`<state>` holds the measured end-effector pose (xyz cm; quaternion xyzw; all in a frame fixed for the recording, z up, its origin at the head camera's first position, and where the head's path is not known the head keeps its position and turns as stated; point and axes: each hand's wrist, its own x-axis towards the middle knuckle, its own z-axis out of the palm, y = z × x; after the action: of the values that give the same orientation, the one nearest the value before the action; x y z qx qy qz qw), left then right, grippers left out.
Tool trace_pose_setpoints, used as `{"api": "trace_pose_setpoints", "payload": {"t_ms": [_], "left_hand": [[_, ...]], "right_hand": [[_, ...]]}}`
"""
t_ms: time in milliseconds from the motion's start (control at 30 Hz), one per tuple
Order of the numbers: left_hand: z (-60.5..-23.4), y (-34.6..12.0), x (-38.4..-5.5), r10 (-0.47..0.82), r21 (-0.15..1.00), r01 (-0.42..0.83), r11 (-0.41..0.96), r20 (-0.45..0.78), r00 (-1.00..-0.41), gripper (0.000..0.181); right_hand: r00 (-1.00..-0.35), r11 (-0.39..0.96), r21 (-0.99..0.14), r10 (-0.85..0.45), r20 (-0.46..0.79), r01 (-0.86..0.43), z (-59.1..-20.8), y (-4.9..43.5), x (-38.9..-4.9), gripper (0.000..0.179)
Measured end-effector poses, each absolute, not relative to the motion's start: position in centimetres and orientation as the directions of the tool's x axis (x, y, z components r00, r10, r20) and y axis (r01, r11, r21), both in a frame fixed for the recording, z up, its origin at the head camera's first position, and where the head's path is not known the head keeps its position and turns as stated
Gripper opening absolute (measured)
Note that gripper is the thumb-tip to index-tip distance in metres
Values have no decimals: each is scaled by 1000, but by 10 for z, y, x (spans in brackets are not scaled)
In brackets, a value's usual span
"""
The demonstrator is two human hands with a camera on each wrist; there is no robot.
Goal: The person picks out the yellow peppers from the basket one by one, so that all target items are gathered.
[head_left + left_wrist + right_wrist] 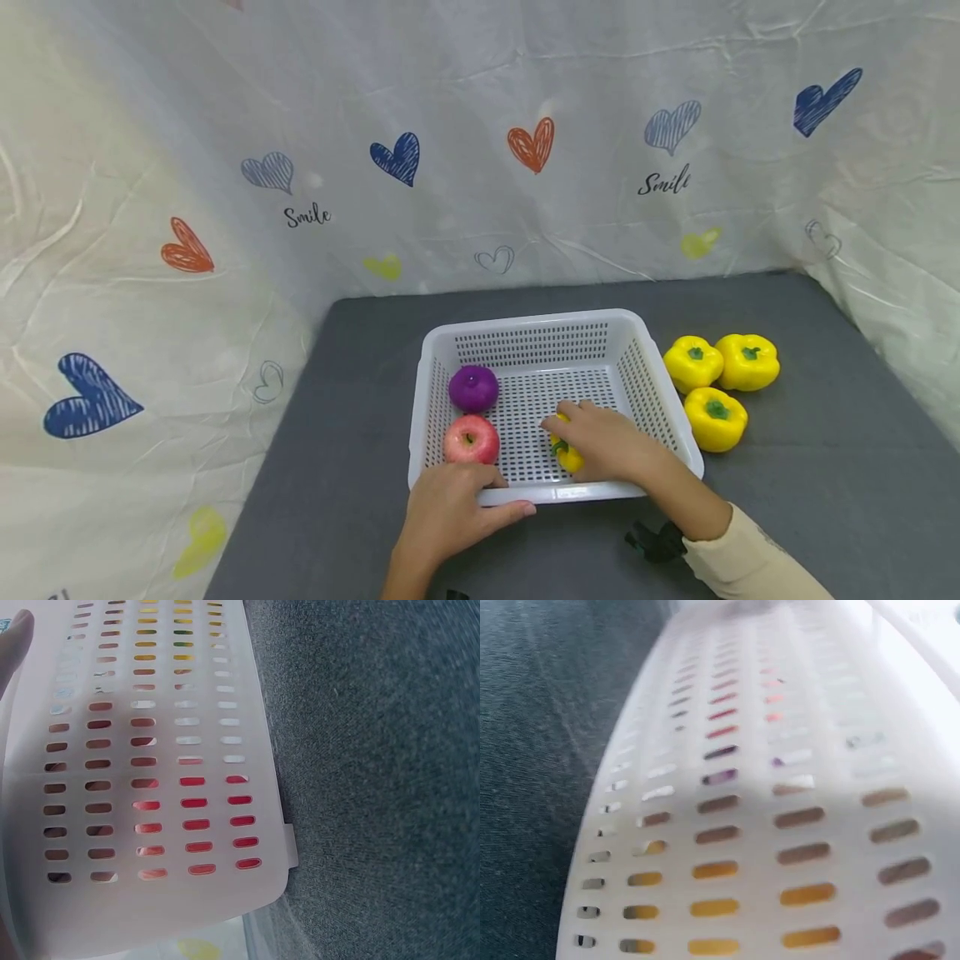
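Observation:
A white perforated plastic basket sits on the dark table. My left hand grips its near rim at the left, fingers over the edge and thumb along the outside. Inside, close to those fingers, lies a pinkish-red apple, with a round purple vegetable or fruit just behind it. My right hand reaches over the near right rim and holds a yellow bell pepper low in the basket, covering part of it. Through the slots, the left wrist view shows the red apple and the right wrist view shows yellow.
On the table right of the basket stand three more yellow bell peppers: one nearer, one at the back left and one at the back right. A pale sheet printed with hearts hangs behind and beside the table.

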<state>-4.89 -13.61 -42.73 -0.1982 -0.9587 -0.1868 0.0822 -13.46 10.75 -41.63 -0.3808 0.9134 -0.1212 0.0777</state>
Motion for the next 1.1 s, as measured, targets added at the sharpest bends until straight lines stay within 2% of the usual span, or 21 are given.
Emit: {"api": "trace_pose_setpoints", "payload": {"t_ms": [200,600,1100], "left_hand": [[-427,-135,-49,346,319,407,856,232,-909,48],[-428,-135,-50,353,318,422,849,253,-901,47],[-430,-138,-52,357,319,425,847,251,-900,45]], "right_hand": [[-693,635,-393,-721,9,-665,-417,114,-140,66],[-691,586,-489,-722,48,-646,-411,125,-137,65],[-757,610,-563,-652,42,-557,-419,155,-133,68]]}}
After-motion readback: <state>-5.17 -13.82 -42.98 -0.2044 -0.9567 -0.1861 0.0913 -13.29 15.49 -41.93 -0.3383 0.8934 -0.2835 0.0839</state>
